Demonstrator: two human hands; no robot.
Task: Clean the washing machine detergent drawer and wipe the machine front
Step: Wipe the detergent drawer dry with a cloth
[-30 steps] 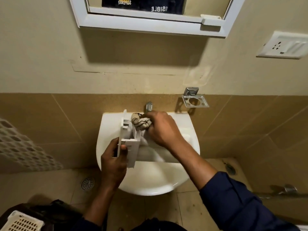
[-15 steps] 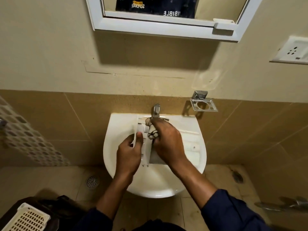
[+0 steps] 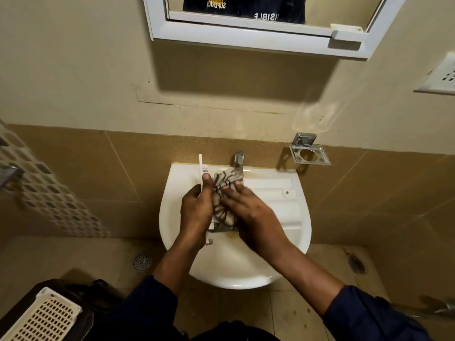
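A white-framed mirror cabinet point(image 3: 258, 38) fills the top centre of the frame. Below it a white sink point(image 3: 301, 217) sits mid-frame against the wall point(image 3: 73, 70). At the lower left a cream perforated basket point(image 3: 41, 318) lies on something dark. Smaller fittings ring the sink: a socket plate point(image 3: 440, 77) at the right edge, a chrome holder point(image 3: 309, 153) on the wall to the sink's upper right, and a chrome tap point(image 3: 238, 159) at its back rim. The detergent drawer point(image 3: 201, 166) is held on edge over the bowl, just left of the tap. Hands and cloth cover most of it — only a thin white edge and a lower corner show.

The left hand point(image 3: 197, 212) grips the drawer from the left, fingers curled round it and thumb lying up along its edge. The right hand point(image 3: 256, 217) lies over a black-patterned cloth point(image 3: 226, 179), fingers fairly straight and spread, pressing it against the drawer's right face. Both forearms rise from dark blue sleeves point(image 3: 369, 316) at the bottom.

The wall is beige paint above and tan tile below, with small patterned tiles point(image 3: 49, 193) at the left. The floor point(image 3: 61, 254) is beige tile, with a round drain point(image 3: 142, 261) left of the sink.
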